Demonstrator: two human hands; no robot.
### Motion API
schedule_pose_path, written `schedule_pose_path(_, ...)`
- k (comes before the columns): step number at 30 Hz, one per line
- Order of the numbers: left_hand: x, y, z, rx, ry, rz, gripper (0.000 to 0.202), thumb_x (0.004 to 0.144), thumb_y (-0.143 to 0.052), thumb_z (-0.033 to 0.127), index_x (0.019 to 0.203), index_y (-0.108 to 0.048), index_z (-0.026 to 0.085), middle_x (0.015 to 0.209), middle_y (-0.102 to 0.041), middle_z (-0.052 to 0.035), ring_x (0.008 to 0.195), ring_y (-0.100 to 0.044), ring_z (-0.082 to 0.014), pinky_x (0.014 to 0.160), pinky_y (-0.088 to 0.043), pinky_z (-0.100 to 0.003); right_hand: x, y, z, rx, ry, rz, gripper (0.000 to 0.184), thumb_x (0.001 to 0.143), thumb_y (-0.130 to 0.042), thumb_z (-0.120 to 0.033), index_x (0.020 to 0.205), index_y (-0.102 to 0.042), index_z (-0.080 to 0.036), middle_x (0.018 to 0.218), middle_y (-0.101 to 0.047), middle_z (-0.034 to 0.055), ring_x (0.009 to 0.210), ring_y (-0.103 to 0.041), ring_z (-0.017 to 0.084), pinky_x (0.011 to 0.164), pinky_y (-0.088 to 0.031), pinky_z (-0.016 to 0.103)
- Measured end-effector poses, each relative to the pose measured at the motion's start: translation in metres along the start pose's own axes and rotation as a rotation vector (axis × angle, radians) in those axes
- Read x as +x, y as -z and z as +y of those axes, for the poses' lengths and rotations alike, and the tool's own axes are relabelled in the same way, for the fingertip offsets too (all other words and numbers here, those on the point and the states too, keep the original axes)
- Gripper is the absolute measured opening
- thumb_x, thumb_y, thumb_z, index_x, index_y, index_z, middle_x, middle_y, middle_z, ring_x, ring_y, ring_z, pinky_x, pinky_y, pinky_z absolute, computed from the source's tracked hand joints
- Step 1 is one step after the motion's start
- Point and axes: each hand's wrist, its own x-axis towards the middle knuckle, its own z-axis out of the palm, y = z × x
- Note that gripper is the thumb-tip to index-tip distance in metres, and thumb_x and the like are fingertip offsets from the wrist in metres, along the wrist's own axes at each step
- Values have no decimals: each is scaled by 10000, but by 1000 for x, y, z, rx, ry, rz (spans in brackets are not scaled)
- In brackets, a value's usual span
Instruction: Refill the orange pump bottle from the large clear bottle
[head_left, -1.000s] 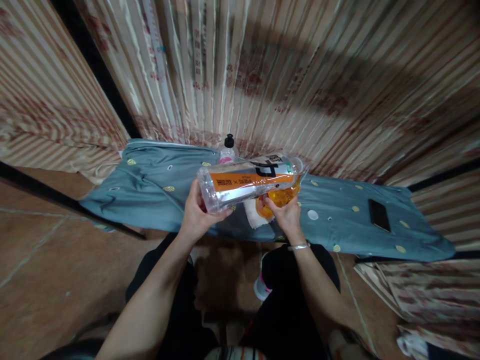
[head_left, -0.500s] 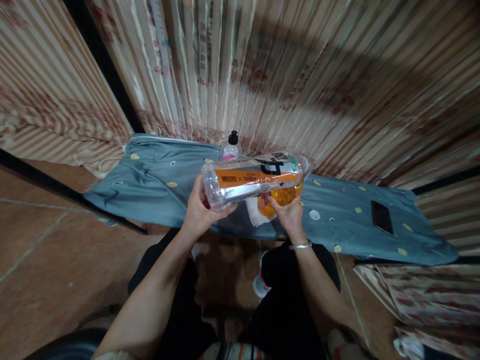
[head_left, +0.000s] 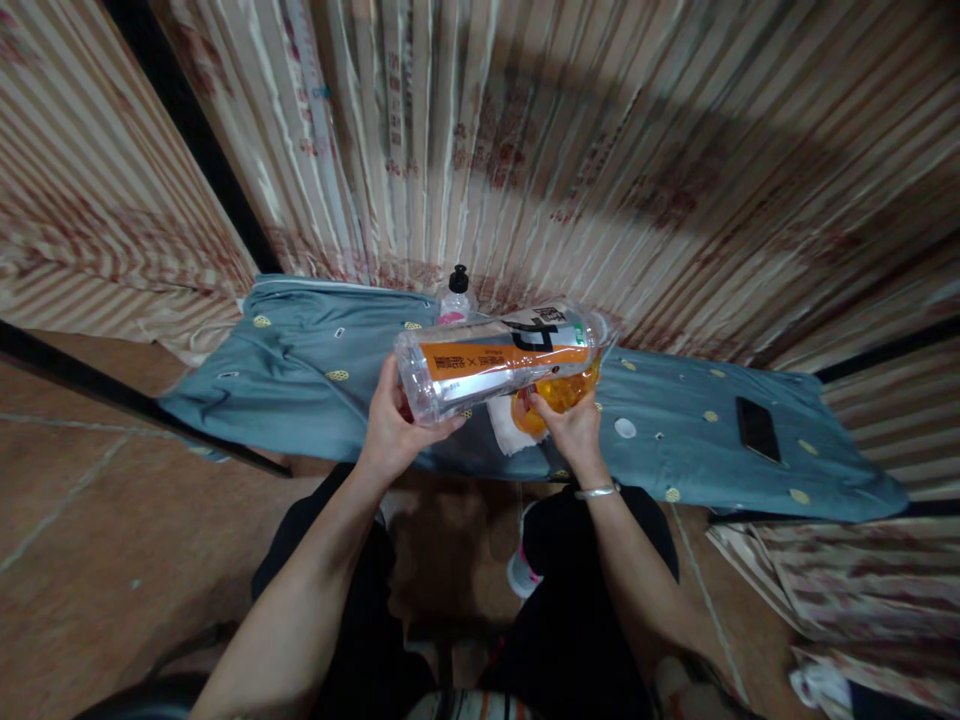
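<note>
My left hand [head_left: 394, 425] is closed round the base of a large clear plastic bottle [head_left: 495, 365] with a silver and orange label. The bottle lies almost level, base to the left and neck to the right. Just under its neck end, my right hand [head_left: 576, 432] grips a smaller clear bottle [head_left: 561, 390] of orange liquid, tilted up to the right. Whether the two mouths touch I cannot tell. A white tissue [head_left: 511, 430] lies on the cloth below the bottles, partly hidden.
A blue-grey patterned cloth [head_left: 300, 390] covers the narrow table. A small bottle with a black cap [head_left: 456, 290] stands at the back. To the right lie a white round disc [head_left: 625, 428] and a dark phone [head_left: 757, 430]. A striped curtain [head_left: 525, 150] hangs behind.
The view has shifted slightly, so hands, bottles and table appear a little further left. Both hands keep the same hold on their bottles.
</note>
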Motion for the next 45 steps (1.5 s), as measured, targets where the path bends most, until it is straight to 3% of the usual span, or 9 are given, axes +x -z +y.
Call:
schedule_pose_path(6, -1, 1, 1, -7, 26, -15, 950, 487, -1100, 525, 1240, -620, 201, 1289, -797, -162, 1174, -814, -390, 1009, -698, -527, 0, 1, -6, 1, -59, -34, 976, 678, -850, -745, 1362, -574, -106, 1206, -789, 277, 1128, -771, 477, 971, -611, 607)
schedule_pose_path(15, 0, 2, 6, 15, 14, -13, 946, 494, -1100, 509, 1246, -618, 195, 1263, -805, -149, 1205, -807, -383, 1052, -686, -504, -1, 1, -9, 46, -25, -23, 965, 683, -817, -745, 1365, -582, -103, 1251, -786, 286, 1131, -776, 455, 991, -612, 583)
schedule_pose_path(30, 0, 4, -1, 4, 37, 1, 969, 491, -1102, 513, 1274, -627, 197, 1210, -811, -130, 1129, -822, -364, 1002, -700, -493, -1, -4, -9, 65, -22, -9, 916, 692, -829, -733, 1332, -591, -123, 1141, -818, 246, 1058, -796, 435, 909, -623, 525)
schedule_pose_path(35, 2, 4, 0, -13, 38, 7, 1000, 472, -1103, 514, 1304, -642, 202, 1215, -810, -123, 1137, -818, -358, 1046, -681, -516, 0, -5, -6, 66, -5, -21, 857, 697, -848, -713, 1300, -604, -155, 1120, -825, 219, 1044, -797, 425, 886, -628, 511)
schedule_pose_path(41, 2, 3, 2, -18, 78, 42, 974, 433, -1111, 457, 1247, -651, 183, 1195, -816, -125, 1110, -819, -344, 995, -698, -449, 0, -8, -4, 94, 14, -5, 819, 706, -871, -667, 1297, -616, -161, 1111, -831, 196, 1050, -803, 408, 893, -640, 502)
schedule_pose_path(45, 0, 4, -2, -37, 84, 55, 923, 437, -1110, 416, 1211, -657, 201, 1204, -818, -119, 1122, -817, -352, 1014, -693, -478, -1, -7, -6, 111, 52, -17, 792, 739, -847, -652, 1317, -604, -167, 1151, -826, 197, 1072, -807, 404, 914, -642, 503)
